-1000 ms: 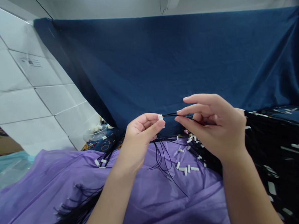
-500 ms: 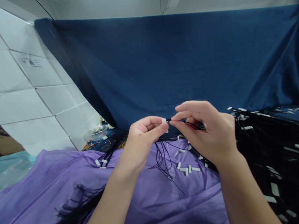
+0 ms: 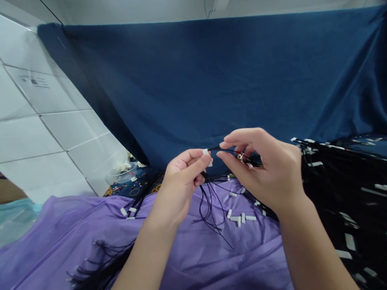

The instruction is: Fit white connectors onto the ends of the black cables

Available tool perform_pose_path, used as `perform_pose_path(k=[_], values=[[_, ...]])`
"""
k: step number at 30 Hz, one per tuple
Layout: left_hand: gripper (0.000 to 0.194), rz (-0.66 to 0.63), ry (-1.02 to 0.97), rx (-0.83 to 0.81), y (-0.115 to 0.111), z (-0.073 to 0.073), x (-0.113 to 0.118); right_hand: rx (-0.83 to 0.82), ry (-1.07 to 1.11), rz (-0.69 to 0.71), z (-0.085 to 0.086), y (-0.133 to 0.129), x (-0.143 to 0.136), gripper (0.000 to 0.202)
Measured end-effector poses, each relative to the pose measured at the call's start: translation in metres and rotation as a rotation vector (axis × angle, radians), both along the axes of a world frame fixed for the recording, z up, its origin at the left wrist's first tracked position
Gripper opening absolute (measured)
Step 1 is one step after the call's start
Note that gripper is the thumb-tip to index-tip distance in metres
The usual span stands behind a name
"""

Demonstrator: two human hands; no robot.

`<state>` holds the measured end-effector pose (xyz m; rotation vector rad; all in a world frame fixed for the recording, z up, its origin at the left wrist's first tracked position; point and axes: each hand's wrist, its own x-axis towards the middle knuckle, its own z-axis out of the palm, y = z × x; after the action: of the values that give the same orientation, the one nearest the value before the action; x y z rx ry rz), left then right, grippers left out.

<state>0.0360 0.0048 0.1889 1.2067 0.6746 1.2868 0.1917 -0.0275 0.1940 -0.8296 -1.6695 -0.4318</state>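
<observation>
My left hand [image 3: 182, 179] pinches a small white tag [image 3: 207, 152] between thumb and forefinger. Black cord [image 3: 214, 148] runs from the tag toward my right hand [image 3: 266, 167]. There the thumb and forefinger sit slightly apart around the cord, while the other fingers curl over it. A small shiny metallic piece [image 3: 241, 157] shows inside the right hand, too small to make out clearly. Loose ends of black cord [image 3: 209, 208] hang below the left hand.
Purple cloth [image 3: 198, 264] covers the surface, with several white tags [image 3: 243, 218] on it. A bundle of black cords [image 3: 99, 269] lies at the front left, a large tagged pile [image 3: 336, 190] on the right. A clear bowl [image 3: 120, 171] stands behind left; blue cloth [image 3: 210, 84] hangs at the back.
The right thumb and forefinger have parted a little and more cord shows between the hands. The metallic piece has come into sight in the right hand. The view has shifted slightly.
</observation>
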Motion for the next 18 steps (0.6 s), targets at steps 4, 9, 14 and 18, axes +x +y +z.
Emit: perform_pose_path(k=[4, 9, 14, 18], values=[[0.024, 0.068, -0.129, -0.074, 0.005, 0.003, -0.003, 0.156, 0.081, -0.033, 0.001, -0.005, 0.001, 0.019], [0.020, 0.056, -0.292, -0.121, 0.011, 0.005, -0.011, 0.064, 0.147, 0.069, 0.003, -0.011, 0.004, 0.013], [0.013, 0.052, -0.398, -0.181, 0.015, 0.007, -0.014, -0.421, -0.099, 0.153, 0.000, -0.005, 0.004, 0.011], [0.011, 0.075, -0.427, -0.183, 0.017, 0.008, -0.015, -0.692, -0.223, 0.098, -0.008, 0.004, 0.001, 0.009]])
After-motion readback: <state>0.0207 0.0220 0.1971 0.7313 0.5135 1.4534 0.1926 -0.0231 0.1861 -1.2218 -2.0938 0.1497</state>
